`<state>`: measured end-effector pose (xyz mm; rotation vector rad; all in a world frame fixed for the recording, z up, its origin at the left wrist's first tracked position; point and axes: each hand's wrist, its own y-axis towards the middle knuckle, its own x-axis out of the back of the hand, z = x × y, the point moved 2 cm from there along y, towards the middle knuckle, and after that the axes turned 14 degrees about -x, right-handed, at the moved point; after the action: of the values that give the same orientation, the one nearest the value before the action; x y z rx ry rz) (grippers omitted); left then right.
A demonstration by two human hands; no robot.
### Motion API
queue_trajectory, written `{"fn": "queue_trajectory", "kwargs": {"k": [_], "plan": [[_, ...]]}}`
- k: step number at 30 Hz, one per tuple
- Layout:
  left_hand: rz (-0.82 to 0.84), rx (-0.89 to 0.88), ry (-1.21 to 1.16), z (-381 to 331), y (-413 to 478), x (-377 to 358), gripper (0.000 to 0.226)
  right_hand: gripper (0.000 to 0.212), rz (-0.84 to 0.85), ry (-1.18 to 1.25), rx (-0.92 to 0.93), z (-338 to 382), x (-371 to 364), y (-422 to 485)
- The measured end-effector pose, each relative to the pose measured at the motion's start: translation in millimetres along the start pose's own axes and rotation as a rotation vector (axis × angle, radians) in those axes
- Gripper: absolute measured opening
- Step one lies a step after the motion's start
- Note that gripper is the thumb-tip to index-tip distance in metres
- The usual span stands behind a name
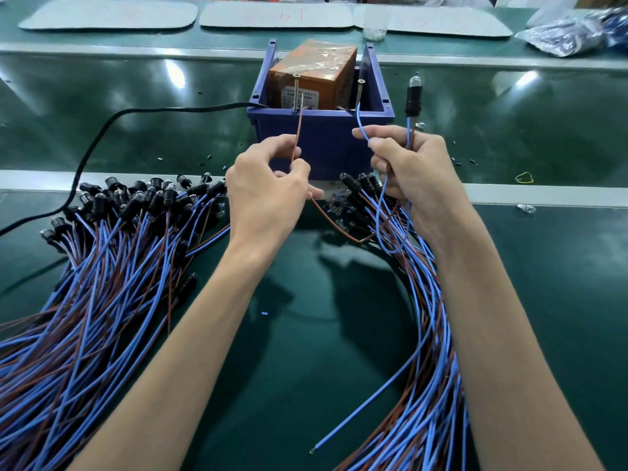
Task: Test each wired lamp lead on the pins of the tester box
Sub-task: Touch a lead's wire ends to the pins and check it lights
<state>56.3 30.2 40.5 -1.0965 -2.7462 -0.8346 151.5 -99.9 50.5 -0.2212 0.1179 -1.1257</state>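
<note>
The left grip (268,195) is clenched on the brown wire (296,141), which is pinched between thumb and forefinger. Just ahead of this grip the wire's end is raised against the left pin (296,91) of the tester box (321,137); contact is likely but cannot be confirmed.

The right grip (407,171) is clenched on the blue wire (362,129), pinched at the fingertips, and the same lead's stem is gripped in the curled fingers. The blue wire's end is brought to the foot of the right pin (361,91), just ahead of the grip. The lamp holder (413,95) is held upright above the right grip, bulb uppermost. Whether the bulb is lit cannot be told.

Below both grips the two wires are seen looping down to the table (306,351). A large pile of leads (112,260) is spread left of the left grip. A second bundle (428,351) is laid beneath the right grip and forearm. A black cable (102,130) is run from the box leftward past the left grip
</note>
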Motion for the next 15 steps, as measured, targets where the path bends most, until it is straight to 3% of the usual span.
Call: {"fn": "queue_trajectory", "kwargs": {"k": [15], "plan": [[-0.062, 0.077, -0.061, 0.3, 1.9, 3.8, 0.026, 0.025, 0.014, 0.015, 0.023, -0.9, 1.6, 1.0]]}}
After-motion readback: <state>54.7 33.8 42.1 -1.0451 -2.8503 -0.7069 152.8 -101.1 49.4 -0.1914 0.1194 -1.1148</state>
